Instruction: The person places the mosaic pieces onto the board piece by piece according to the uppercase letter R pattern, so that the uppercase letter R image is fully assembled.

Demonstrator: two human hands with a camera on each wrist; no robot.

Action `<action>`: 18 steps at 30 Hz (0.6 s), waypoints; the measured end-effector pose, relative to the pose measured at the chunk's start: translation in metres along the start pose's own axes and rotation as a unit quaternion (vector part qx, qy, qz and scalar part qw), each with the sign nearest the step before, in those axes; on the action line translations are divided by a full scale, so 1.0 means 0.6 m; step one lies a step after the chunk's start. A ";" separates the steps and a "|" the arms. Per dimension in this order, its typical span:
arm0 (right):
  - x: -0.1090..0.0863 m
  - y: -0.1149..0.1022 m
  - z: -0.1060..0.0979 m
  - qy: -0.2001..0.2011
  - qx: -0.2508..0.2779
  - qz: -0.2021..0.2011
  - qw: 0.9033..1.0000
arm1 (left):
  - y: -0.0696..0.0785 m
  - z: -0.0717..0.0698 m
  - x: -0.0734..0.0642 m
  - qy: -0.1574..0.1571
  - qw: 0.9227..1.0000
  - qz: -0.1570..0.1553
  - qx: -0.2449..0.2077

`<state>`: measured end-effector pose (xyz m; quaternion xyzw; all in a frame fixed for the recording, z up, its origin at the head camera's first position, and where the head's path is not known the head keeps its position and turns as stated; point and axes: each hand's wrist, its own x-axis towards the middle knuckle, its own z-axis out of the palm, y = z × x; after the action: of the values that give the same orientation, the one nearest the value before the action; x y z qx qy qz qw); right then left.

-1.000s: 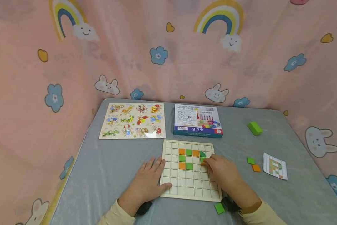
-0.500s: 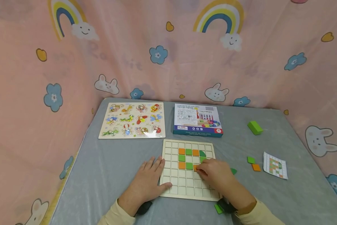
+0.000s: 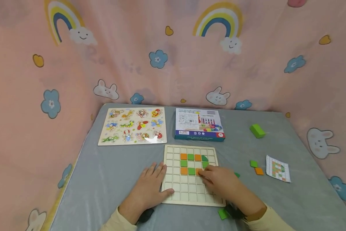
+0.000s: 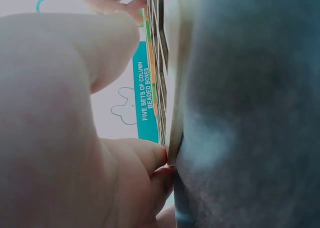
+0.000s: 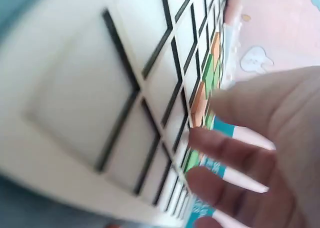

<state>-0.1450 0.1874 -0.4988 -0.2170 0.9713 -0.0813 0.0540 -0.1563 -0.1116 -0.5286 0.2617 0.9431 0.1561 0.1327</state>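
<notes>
A pale wooden grid board (image 3: 175,187) lies flat on the grey cloth. Orange and green square tiles (image 3: 190,157), with one dark green rounded piece (image 3: 204,158), sit in its upper cells. My left hand (image 3: 149,184) rests at the board's left edge, fingers spread and thumb over the lower left corner. My right hand (image 3: 225,183) reaches in from the right, thumb and fingertips on an orange square tile (image 3: 198,171) at the right end of the lower tile row. In the right wrist view, this orange tile (image 5: 198,105) shows beside the thumb and index fingertips.
Right of the board lie a loose green tile (image 3: 253,163), an orange tile (image 3: 259,171) and a pattern card (image 3: 278,169). A green block (image 3: 257,131) stands farther back. Behind the board are an insect puzzle (image 3: 132,125) and a box (image 3: 199,124). Another green tile (image 3: 222,214) lies near the right wrist.
My right hand has carried the orange tile leftward and down to the cell at the lower row's right end. My left hand keeps its place; the head view has shifted slightly.
</notes>
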 end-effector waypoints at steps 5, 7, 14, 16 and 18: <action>-0.033 0.011 0.004 0.005 0.101 0.077 0.992 | -0.003 0.006 -0.008 -0.004 1.000 -0.004 -0.001; -0.050 0.028 0.006 0.023 0.121 0.103 0.987 | -0.003 0.006 -0.009 -0.002 1.000 0.002 -0.003; -0.106 0.131 -0.005 0.106 0.059 0.192 0.974 | -0.003 0.005 -0.004 0.010 1.000 0.014 -0.020; -0.118 0.156 -0.012 0.109 0.032 0.226 0.968 | -0.004 0.004 -0.002 0.016 0.999 0.018 -0.022; -0.126 0.174 -0.018 0.082 0.026 0.259 0.962 | -0.002 0.001 -0.002 0.018 0.999 0.021 -0.025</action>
<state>-0.1213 0.3145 -0.5018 0.0509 0.9930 -0.1070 -0.0011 -0.1558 -0.1134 -0.5292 0.2750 0.9356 0.1870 0.1186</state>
